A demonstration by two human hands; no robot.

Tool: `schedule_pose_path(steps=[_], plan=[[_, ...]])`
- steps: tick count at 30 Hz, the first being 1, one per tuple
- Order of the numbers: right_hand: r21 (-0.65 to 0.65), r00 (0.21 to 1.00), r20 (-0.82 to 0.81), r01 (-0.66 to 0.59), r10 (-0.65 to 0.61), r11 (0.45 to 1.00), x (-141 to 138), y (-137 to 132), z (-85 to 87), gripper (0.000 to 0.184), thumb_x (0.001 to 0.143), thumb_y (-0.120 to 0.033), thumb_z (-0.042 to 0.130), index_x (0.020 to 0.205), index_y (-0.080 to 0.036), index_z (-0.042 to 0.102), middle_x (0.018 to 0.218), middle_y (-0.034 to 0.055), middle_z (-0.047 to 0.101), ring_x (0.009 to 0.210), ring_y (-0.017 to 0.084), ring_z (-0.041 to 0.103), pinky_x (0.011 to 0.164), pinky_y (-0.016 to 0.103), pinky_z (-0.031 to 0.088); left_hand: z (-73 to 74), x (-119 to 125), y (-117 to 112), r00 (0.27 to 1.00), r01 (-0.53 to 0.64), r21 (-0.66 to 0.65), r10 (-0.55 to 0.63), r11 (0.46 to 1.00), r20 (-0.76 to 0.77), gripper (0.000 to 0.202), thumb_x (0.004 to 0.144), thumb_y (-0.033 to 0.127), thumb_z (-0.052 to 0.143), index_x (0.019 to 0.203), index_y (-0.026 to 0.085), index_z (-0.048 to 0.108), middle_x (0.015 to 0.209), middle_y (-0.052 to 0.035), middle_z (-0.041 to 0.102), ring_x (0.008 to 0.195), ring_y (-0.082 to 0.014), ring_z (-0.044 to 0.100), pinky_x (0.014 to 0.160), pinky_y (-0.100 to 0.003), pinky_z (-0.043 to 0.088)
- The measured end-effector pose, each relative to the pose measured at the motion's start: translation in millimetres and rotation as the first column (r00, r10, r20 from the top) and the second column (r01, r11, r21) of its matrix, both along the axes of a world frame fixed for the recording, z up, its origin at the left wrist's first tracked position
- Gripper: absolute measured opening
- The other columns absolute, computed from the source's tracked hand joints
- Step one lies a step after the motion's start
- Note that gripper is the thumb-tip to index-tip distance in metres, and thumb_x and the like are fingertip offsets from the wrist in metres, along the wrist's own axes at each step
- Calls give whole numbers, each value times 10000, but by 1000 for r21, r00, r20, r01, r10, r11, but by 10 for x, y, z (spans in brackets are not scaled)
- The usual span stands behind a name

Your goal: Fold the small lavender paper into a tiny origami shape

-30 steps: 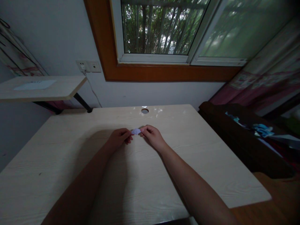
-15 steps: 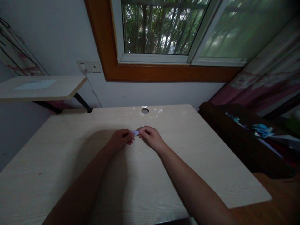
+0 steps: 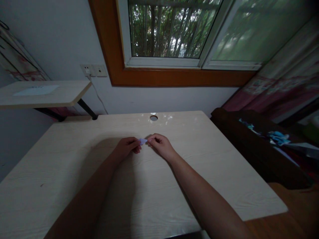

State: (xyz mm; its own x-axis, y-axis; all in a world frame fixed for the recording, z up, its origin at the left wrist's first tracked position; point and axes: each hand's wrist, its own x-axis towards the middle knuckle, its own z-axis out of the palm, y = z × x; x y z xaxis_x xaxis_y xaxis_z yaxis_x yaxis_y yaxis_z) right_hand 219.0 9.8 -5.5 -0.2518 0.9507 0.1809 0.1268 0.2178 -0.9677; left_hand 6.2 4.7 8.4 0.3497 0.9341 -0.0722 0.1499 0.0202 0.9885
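Between my two hands is a small, pale purple piece of paper (image 3: 143, 141), tapering to a point on its right side. My left hand (image 3: 128, 146) pinches its left end between thumb and fingers. The pointed right end sits at the closed fingertips of my right hand (image 3: 159, 143), which pinch it. Part of the paper is covered by the fingers, so its full shape is hidden. Both hands are just over the light wooden table (image 3: 154, 186), near its middle.
A raised shelf (image 3: 74, 89) with a paper sheet (image 3: 37, 90) stands at the back left. A round cable hole (image 3: 154, 118) is near the table's rear edge. A dark cabinet (image 3: 239, 146) holding blue items (image 3: 279, 138) stands at the right. A dark object (image 3: 191, 235) shows at the bottom edge.
More of the purple paper shows between my hands, and its outline now narrows toward the right. My left hand has shifted slightly left; my right hand is almost unmoved.
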Motion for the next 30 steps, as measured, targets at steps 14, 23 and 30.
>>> schedule_pose_path(steps=[14,23,30], plan=[[6,999,-23,46,-46,999,-10,14,-56,169,819,-327,619,832,-178,700,733,18,661,662,138,552,629,251,415,-21,0,13,996,-78,26,79,997,-51,312,820,442,632,746,141,671,656,-36,674,577,-126,612,596,-242,513],[3,997,-23,73,-73,997,-15,25,-65,184,800,-348,646,814,-173,705,697,8,631,619,129,506,591,247,383,-45,-17,40,984,-179,70,180,981,-6,308,806,457,634,768,153,666,704,-36,684,598,-131,615,594,-250,523],[-14,995,-38,91,-92,996,-17,27,-58,187,794,-351,646,814,-171,694,679,2,620,608,128,501,589,247,385,-72,-22,48,980,-194,62,191,979,57,289,807,437,632,783,151,664,720,-36,676,606,-128,605,591,-249,515]])
